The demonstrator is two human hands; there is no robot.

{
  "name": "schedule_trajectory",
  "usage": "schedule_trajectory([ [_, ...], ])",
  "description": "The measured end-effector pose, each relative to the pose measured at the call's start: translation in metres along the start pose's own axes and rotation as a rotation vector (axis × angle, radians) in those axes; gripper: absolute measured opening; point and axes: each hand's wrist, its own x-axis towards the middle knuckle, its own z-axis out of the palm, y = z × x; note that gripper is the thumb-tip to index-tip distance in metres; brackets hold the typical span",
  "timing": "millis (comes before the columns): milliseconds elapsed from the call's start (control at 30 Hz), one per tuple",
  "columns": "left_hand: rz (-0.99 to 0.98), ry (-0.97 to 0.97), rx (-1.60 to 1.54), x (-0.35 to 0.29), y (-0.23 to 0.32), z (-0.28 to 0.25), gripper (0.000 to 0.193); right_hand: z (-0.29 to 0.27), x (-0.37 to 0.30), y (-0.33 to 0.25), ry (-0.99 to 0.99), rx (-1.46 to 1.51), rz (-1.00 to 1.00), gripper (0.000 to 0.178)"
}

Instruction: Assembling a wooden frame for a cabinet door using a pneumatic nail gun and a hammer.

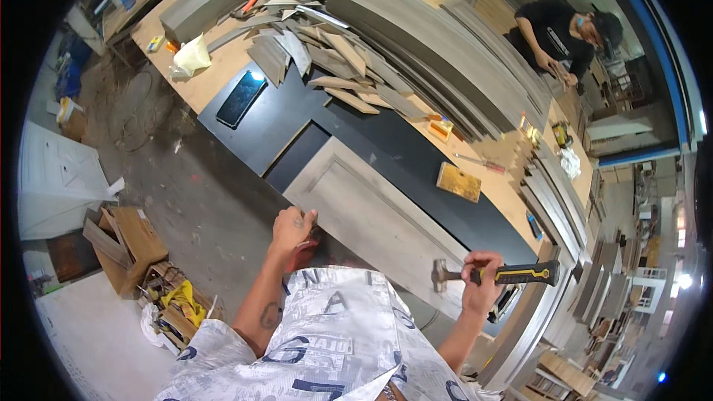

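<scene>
My right hand (481, 286) is closed around a hammer (520, 274) with a black and yellow handle. Its metal head points left, above the right end of a grey-brown wood-grain cabinet door panel (364, 212). The panel has a recessed middle and lies slanted across a dark board (405, 152) on the bench. At the panel's near left edge, my left hand (293, 229) is closed with the thumb on top; whatever its fingers hold is hidden. A small yellow-brown block (458, 182) rests on the dark board beyond the panel.
A phone (242, 98) lies on the dark board at left. Behind it are heaped wood offcuts (327, 48) and long stacked strips (438, 41). A screwdriver (483, 163) lies farther right. A co-worker (557, 37) handles wood at far right; an open cardboard box (134, 241) stands on the floor.
</scene>
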Motion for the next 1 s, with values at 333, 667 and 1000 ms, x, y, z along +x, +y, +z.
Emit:
schedule_trajectory([
  [333, 0.435, 0.515, 0.145, 0.072, 0.022, -0.007, 0.043, 0.186, 0.1, 0.063, -0.877, -0.479, 0.008, 0.017],
  [667, 0.41, 0.451, 0.07, 0.077, 0.018, -0.003, 0.042, 0.183, 0.105, 0.042, -0.882, -0.517, 0.742, 0.031],
  [1000, 0.442, 0.446, 0.074, 0.077, 0.012, -0.003, 0.041, 0.099, 0.049, 0.074, -0.846, -0.073, 1.101, 0.059],
])
